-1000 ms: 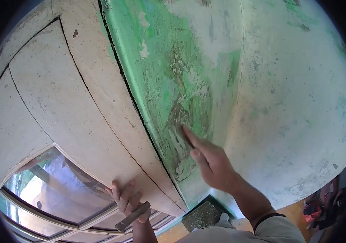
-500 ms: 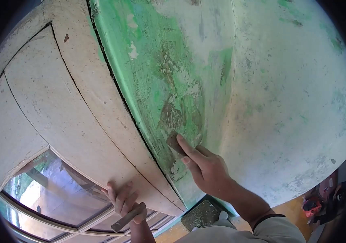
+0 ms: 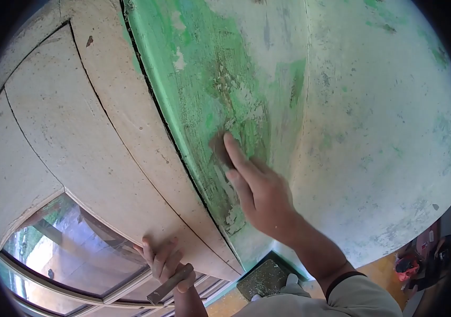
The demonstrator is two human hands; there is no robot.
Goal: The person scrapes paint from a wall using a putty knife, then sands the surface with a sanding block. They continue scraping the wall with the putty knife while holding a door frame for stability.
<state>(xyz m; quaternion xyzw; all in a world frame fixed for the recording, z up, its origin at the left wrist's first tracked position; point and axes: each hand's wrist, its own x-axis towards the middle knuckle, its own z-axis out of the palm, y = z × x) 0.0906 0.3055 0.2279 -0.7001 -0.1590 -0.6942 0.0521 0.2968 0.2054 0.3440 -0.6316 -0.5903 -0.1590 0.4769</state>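
Note:
My right hand [image 3: 260, 193] presses a small brown sanding pad [image 3: 218, 149] flat against the green, flaking paint of the wall strip [image 3: 204, 79] beside the door frame. Only the pad's upper edge shows past my fingertips. My left hand [image 3: 166, 262] rests against the lower edge of the cream wooden door panel [image 3: 77, 121], fingers wrapped around a narrow flat metal tool [image 3: 170, 284] that points down to the left.
A whitish plastered wall [image 3: 384, 137] with green stains fills the right side. Glass panes in a white frame [image 3: 72, 253] lie at the lower left. A dark mat [image 3: 262, 280] sits on the orange floor below, with colourful clutter [image 3: 421, 259] at the far right.
My right hand slid down the green strip with the pad, then back up to a higher spot. My left hand stayed on the door edge with the tool.

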